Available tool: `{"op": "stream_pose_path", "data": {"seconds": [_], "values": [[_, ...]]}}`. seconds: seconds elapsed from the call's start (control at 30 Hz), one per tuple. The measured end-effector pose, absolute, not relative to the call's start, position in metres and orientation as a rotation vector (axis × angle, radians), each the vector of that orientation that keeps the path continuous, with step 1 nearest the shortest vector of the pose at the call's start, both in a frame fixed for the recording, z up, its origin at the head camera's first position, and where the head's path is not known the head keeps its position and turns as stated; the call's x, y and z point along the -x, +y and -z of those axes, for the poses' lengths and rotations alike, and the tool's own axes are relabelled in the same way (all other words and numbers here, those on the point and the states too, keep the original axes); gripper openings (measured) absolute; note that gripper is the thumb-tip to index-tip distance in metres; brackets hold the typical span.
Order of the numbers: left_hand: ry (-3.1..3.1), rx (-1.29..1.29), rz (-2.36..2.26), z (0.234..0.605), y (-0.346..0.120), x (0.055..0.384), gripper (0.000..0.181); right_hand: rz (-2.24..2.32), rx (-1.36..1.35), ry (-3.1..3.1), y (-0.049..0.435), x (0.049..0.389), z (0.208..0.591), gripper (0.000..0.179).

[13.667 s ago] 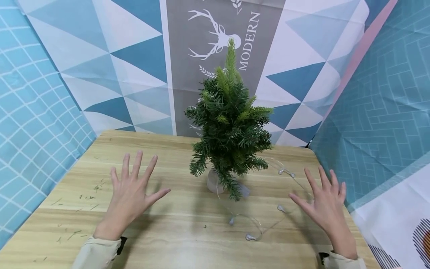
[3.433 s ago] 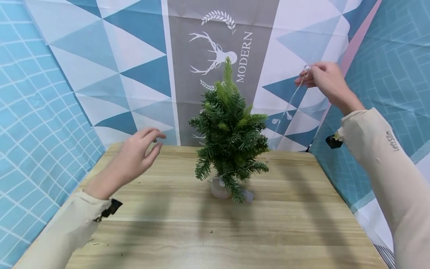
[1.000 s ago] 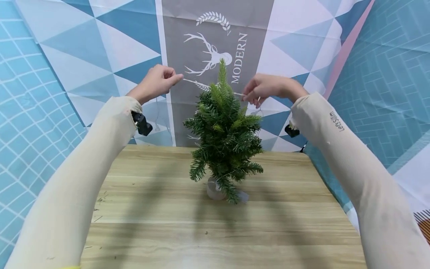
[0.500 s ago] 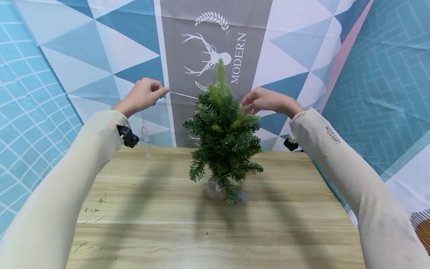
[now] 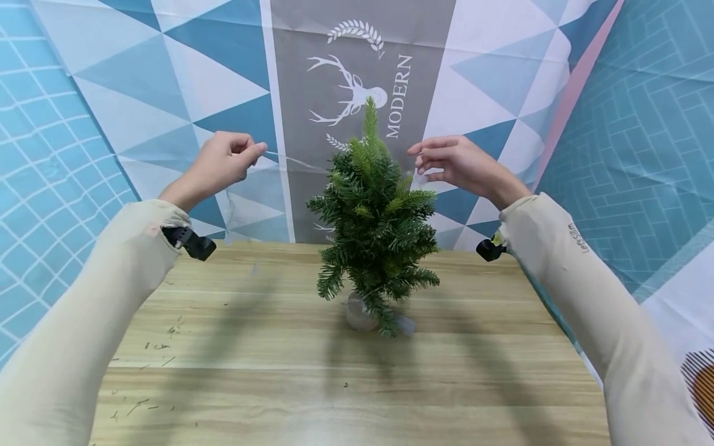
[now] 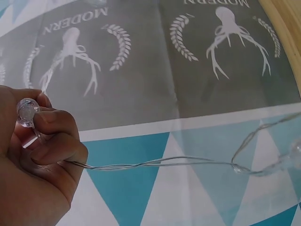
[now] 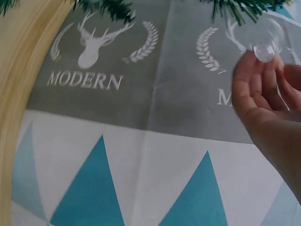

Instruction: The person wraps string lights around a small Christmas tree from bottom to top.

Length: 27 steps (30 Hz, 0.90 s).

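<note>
Fingers curled, the person's left hand (image 5: 222, 162) grips the light string (image 6: 188, 161), a clear bulb (image 6: 28, 113) showing inside the bend of the fingers. The strand runs rightward to the upper branches of the small tree (image 5: 374, 217), where needles hide its path. The tree stands upright between the hands, its pale base (image 5: 359, 313) on the table (image 5: 390, 402). Right of the crown, the right hand (image 5: 460, 164) lifts loosely bent fingers with another bulb (image 7: 264, 51) at their tips; whether it pinches that bulb or has let go cannot be told.

The step looks like winding the lights round the tree. It would go best with light, even tension from the left hand, the strand laid among the branches rather than across their tips, and slack fed from the right so the light tree does not tip.

At left, past the scattered trimmings (image 5: 171, 330), the table's edge meets the tiled cloth (image 5: 44, 155). Behind, the deer-print backdrop (image 5: 304, 204) limits reach; in front of the base lies the widest open room. The right edge runs beneath the right forearm.
</note>
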State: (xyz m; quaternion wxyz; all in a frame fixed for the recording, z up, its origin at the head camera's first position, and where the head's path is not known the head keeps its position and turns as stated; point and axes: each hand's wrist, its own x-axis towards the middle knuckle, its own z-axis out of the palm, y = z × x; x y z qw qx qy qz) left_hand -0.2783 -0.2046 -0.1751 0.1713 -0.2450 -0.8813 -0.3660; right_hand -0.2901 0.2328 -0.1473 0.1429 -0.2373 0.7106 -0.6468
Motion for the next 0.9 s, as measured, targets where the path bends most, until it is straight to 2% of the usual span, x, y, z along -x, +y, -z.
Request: {"op": "stream_pose_path", "data": {"seconds": [0.17,0.4,0.6,0.9], "values": [[-2.502,0.714,1.123,0.179,-0.212,0.271,0.040,2.008,0.691,1.874,0.240,0.286,0.149,0.033],[-2.477,0.699,1.277,0.183,-0.221,0.250,0.042,2.043,0.810,1.924,0.248,0.266,0.159,0.041],[-2.531,0.619,1.334,0.200,-0.221,0.239,0.042,2.212,0.935,2.014,0.253,0.233,0.181,0.035],[-2.468,0.563,1.654,0.231,-0.221,0.226,0.040,2.480,1.086,2.367,0.238,0.165,0.223,0.030]]}}
